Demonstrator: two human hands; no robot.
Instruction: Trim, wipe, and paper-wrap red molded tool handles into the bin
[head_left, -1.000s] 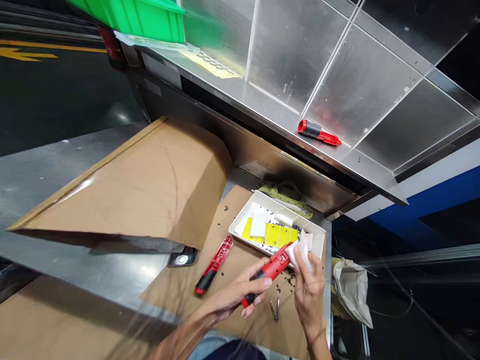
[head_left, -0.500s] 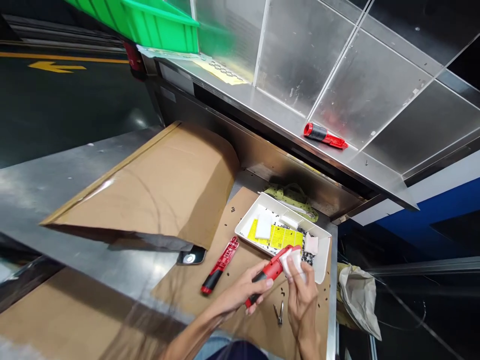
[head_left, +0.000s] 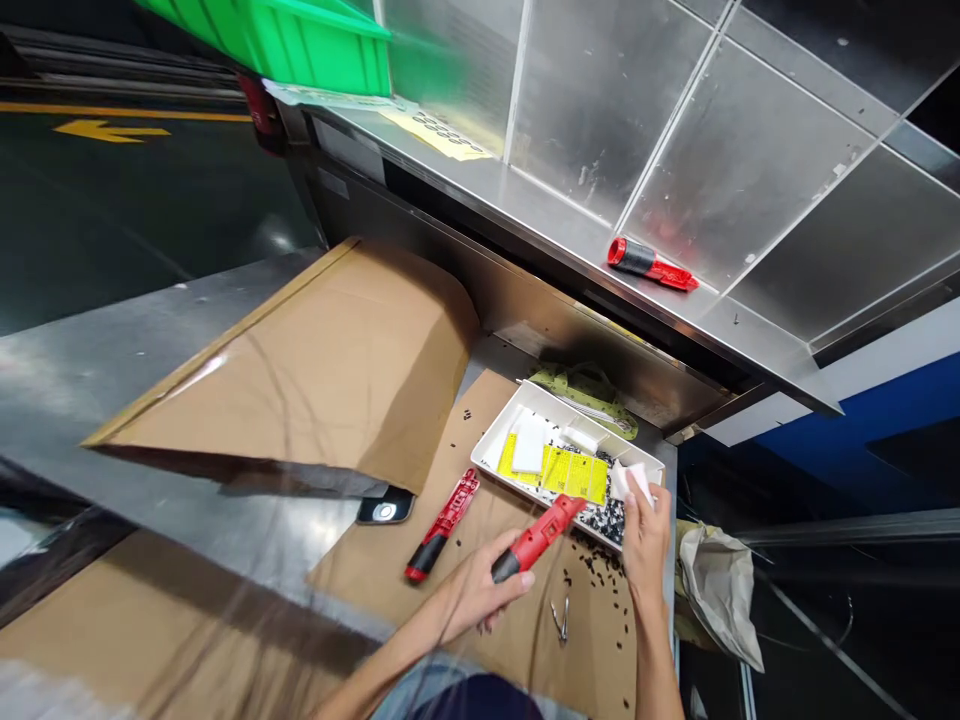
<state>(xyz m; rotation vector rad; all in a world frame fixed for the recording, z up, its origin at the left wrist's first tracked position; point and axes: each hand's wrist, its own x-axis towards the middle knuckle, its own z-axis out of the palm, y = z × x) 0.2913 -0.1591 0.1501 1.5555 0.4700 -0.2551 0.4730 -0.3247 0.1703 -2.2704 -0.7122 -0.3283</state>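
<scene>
My left hand [head_left: 480, 600] is shut around the grip of a red and black cordless power tool [head_left: 536, 540], whose red nose points toward the tray. My right hand [head_left: 645, 540] is apart from the tool at the near right corner of a white plastic tray [head_left: 570, 408]. Its fingers pinch a white pad [head_left: 635, 483]. The tray holds yellow printed paper [head_left: 574, 475], another white pad [head_left: 529, 442] and a heap of small black screws [head_left: 604, 518]. More screws [head_left: 600, 580] lie scattered on the brown cardboard just below the tool.
A red tool half-shell [head_left: 446, 522], small steel pliers [head_left: 561, 620] and a phone [head_left: 385, 510] lie near the hands. A red-black tool part [head_left: 649, 263] sits on the steel shelf above. A folded cardboard sheet [head_left: 300, 370] rises left; a plastic bag [head_left: 720, 590] hangs right.
My right hand has come away from the red tool and moved right to the tray corner, pinching a white pad. The left hand holds the tool alone, and more screws show in the tray.
</scene>
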